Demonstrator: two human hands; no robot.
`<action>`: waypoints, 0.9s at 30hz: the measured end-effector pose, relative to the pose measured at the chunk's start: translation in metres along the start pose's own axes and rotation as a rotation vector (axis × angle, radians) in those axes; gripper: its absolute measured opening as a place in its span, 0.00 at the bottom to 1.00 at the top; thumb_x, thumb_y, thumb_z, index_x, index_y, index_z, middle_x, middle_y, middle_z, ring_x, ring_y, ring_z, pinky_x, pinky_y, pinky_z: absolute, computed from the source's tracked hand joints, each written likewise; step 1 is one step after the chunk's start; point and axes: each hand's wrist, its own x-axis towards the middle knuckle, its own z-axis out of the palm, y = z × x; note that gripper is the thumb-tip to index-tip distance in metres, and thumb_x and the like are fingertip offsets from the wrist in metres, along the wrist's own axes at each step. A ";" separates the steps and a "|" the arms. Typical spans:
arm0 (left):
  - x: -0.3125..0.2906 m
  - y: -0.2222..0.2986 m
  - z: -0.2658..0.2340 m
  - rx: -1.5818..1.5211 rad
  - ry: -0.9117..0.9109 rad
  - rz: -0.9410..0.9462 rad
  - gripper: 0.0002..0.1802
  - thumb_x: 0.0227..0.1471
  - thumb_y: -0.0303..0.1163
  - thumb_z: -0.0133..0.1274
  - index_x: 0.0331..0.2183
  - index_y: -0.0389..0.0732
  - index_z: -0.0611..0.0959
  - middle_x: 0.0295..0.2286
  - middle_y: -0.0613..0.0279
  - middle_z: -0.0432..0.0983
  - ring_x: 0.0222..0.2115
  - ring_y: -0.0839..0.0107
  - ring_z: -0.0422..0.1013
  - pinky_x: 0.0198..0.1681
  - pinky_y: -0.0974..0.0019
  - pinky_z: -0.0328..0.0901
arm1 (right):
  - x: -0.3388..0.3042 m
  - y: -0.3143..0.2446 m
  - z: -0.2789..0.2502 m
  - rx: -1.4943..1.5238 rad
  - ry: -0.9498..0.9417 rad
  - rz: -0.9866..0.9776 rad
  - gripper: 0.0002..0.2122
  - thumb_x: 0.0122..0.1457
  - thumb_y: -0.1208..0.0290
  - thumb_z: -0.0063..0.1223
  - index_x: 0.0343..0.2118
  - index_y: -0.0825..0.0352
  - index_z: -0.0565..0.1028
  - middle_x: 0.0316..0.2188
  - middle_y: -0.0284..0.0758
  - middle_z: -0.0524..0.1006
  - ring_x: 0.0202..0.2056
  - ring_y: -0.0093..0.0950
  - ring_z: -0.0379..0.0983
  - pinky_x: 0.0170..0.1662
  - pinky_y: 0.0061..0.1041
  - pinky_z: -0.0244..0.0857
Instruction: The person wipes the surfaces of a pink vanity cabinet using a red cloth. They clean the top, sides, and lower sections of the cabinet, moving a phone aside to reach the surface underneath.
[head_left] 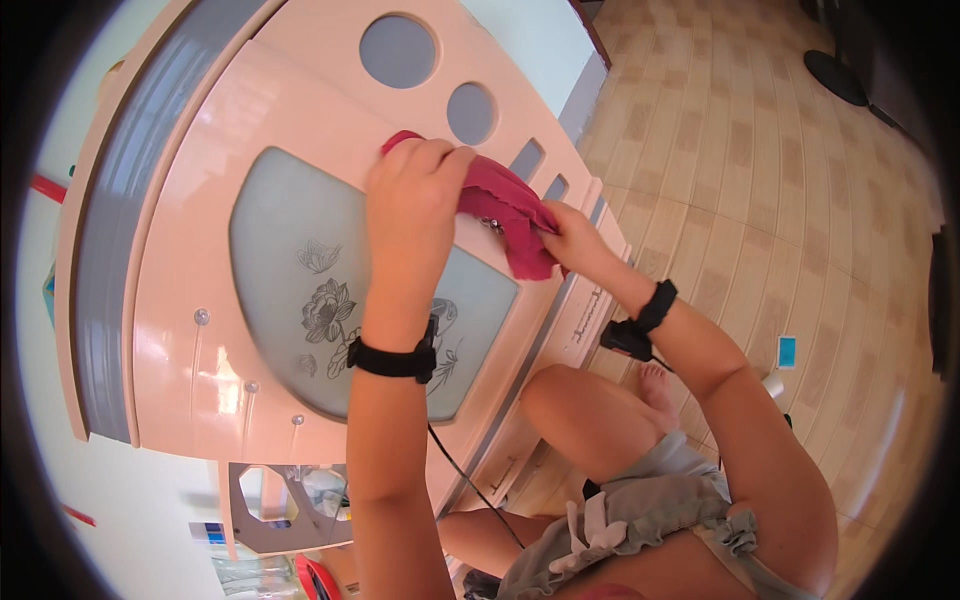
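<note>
A dark red cloth (505, 195) is bunched against the front of a pink cabinet (300, 115), stretched between my two hands. My left hand (418, 180) curls over the cloth's upper left end, closed on it with the fingers bent. At the other end, near the cabinet's right edge, my right hand (582, 243) pinches a fold of the same cloth. A small metal fitting (490, 224) peeks out from under the cloth's lower edge. Beneath my left wrist is a frosted glass panel (290, 230) with dark flower and butterfly drawings.
Round openings (398, 50) with grey panels sit in the cabinet's upper part. Small round knobs (202, 317) line its lower left. Wood-patterned floor tiles (690, 130) spread to the right, with a blue card-like item (787, 351) on them. A black cable (470, 485) hangs from my left wristband.
</note>
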 end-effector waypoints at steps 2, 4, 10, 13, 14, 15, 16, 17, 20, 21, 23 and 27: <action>0.007 0.006 -0.001 -0.016 0.030 0.025 0.15 0.36 0.17 0.50 0.32 0.37 0.79 0.32 0.57 0.75 0.35 0.58 0.70 0.39 0.59 0.63 | 0.006 -0.010 -0.022 0.011 0.143 -0.068 0.14 0.46 0.83 0.49 0.39 0.68 0.70 0.34 0.40 0.71 0.39 0.33 0.70 0.39 0.26 0.65; 0.016 0.021 -0.018 0.004 0.140 0.035 0.16 0.35 0.18 0.51 0.33 0.37 0.80 0.34 0.58 0.74 0.35 0.60 0.70 0.39 0.62 0.64 | 0.019 -0.029 -0.052 -0.030 0.397 -0.240 0.14 0.45 0.85 0.50 0.37 0.67 0.70 0.36 0.36 0.69 0.38 0.28 0.68 0.38 0.21 0.64; -0.030 0.045 -0.039 0.072 0.249 0.009 0.14 0.36 0.21 0.55 0.32 0.36 0.81 0.36 0.57 0.74 0.38 0.60 0.70 0.37 0.64 0.66 | -0.006 -0.063 -0.060 0.104 0.442 -0.483 0.17 0.42 0.85 0.53 0.37 0.63 0.72 0.39 0.35 0.69 0.40 0.28 0.68 0.38 0.23 0.65; -0.063 0.028 -0.017 0.119 0.080 -0.026 0.15 0.36 0.20 0.55 0.33 0.36 0.81 0.38 0.57 0.73 0.40 0.60 0.70 0.35 0.62 0.67 | -0.028 -0.043 -0.042 -0.130 0.186 -0.507 0.17 0.39 0.85 0.54 0.36 0.63 0.72 0.41 0.37 0.69 0.42 0.34 0.68 0.40 0.27 0.65; -0.069 0.024 -0.009 0.143 0.058 -0.023 0.16 0.35 0.20 0.54 0.34 0.36 0.80 0.39 0.57 0.73 0.41 0.61 0.70 0.35 0.62 0.67 | -0.032 -0.034 -0.032 -0.163 0.090 -0.493 0.17 0.39 0.85 0.54 0.35 0.63 0.73 0.41 0.37 0.69 0.42 0.36 0.67 0.41 0.28 0.65; -0.076 0.020 0.000 0.168 0.026 -0.024 0.17 0.35 0.20 0.54 0.34 0.36 0.80 0.40 0.57 0.73 0.41 0.61 0.70 0.35 0.63 0.67 | -0.034 -0.025 -0.020 -0.190 -0.012 -0.472 0.17 0.38 0.84 0.55 0.35 0.64 0.73 0.41 0.37 0.69 0.43 0.37 0.67 0.42 0.30 0.65; -0.082 0.017 0.008 0.190 -0.001 -0.023 0.17 0.35 0.20 0.54 0.35 0.36 0.79 0.40 0.58 0.72 0.41 0.62 0.70 0.35 0.63 0.67 | -0.031 -0.019 -0.011 -0.232 0.021 -0.489 0.16 0.38 0.84 0.55 0.34 0.64 0.73 0.41 0.37 0.69 0.43 0.38 0.67 0.43 0.31 0.65; -0.086 0.016 0.013 0.192 0.016 -0.043 0.19 0.37 0.22 0.52 0.38 0.36 0.78 0.43 0.59 0.71 0.44 0.63 0.68 0.39 0.61 0.66 | -0.024 -0.015 -0.003 -0.274 0.054 -0.505 0.16 0.38 0.84 0.55 0.34 0.64 0.73 0.41 0.37 0.69 0.43 0.38 0.67 0.43 0.31 0.64; -0.080 0.036 0.025 0.249 -0.081 -0.081 0.19 0.41 0.24 0.48 0.40 0.36 0.77 0.44 0.57 0.71 0.45 0.59 0.68 0.43 0.58 0.63 | -0.014 0.004 0.007 -0.300 0.110 -0.529 0.15 0.38 0.85 0.54 0.33 0.66 0.73 0.42 0.38 0.69 0.43 0.38 0.67 0.44 0.32 0.64; -0.083 0.041 0.028 0.256 -0.122 -0.084 0.19 0.42 0.24 0.48 0.41 0.37 0.77 0.45 0.58 0.70 0.46 0.60 0.67 0.43 0.59 0.63 | -0.016 0.007 0.009 -0.292 0.112 -0.524 0.15 0.38 0.85 0.54 0.33 0.66 0.72 0.42 0.38 0.69 0.43 0.38 0.67 0.44 0.32 0.64; -0.090 0.052 0.038 0.261 -0.198 -0.089 0.20 0.43 0.26 0.47 0.43 0.38 0.76 0.46 0.59 0.69 0.48 0.63 0.65 0.44 0.59 0.63 | -0.023 0.017 0.009 -0.309 0.083 -0.501 0.14 0.38 0.84 0.54 0.31 0.67 0.72 0.41 0.38 0.69 0.43 0.38 0.67 0.43 0.31 0.64; -0.123 0.078 0.074 0.316 -0.432 -0.082 0.21 0.42 0.27 0.48 0.43 0.38 0.77 0.47 0.62 0.70 0.48 0.67 0.64 0.47 0.61 0.61 | -0.061 0.053 0.007 -0.419 -0.053 -0.370 0.10 0.40 0.81 0.52 0.29 0.67 0.72 0.40 0.37 0.69 0.43 0.37 0.67 0.42 0.30 0.65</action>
